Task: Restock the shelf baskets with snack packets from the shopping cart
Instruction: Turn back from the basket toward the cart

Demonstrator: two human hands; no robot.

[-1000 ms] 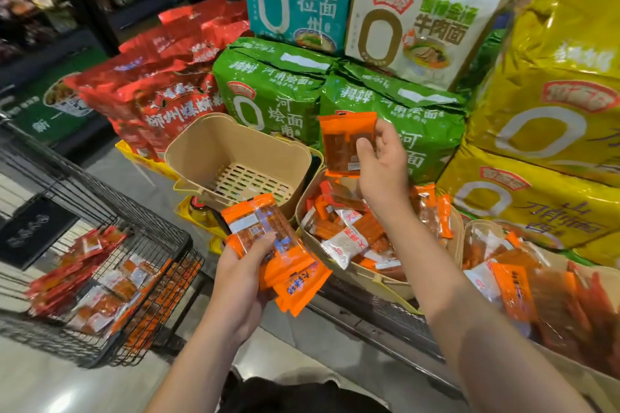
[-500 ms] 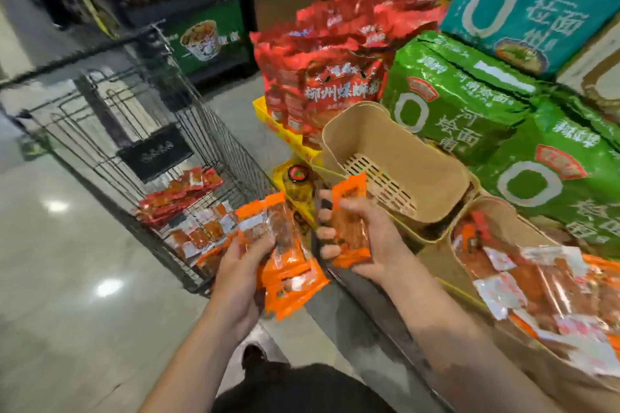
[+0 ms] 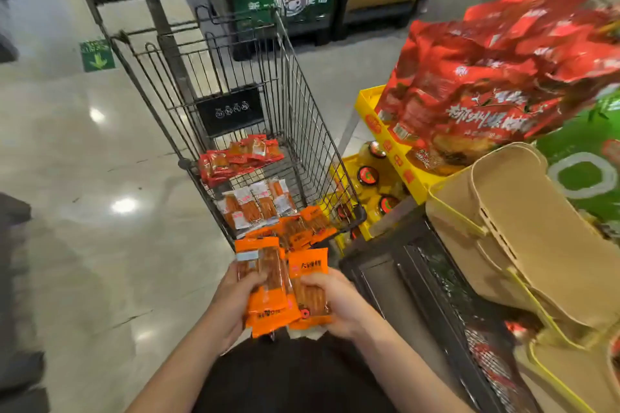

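We're gripping orange packets (image 3: 268, 292) in left hand (image 3: 231, 303) and right hand (image 3: 339, 302), fingers curled, over the cart (image 3: 235, 94).

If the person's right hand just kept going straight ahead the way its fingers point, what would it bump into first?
The right hand, gripping an orange packet, points leftward toward the left hand and its stack of orange packets. It would meet that stack almost at once; they may already touch, though depth is unclear.
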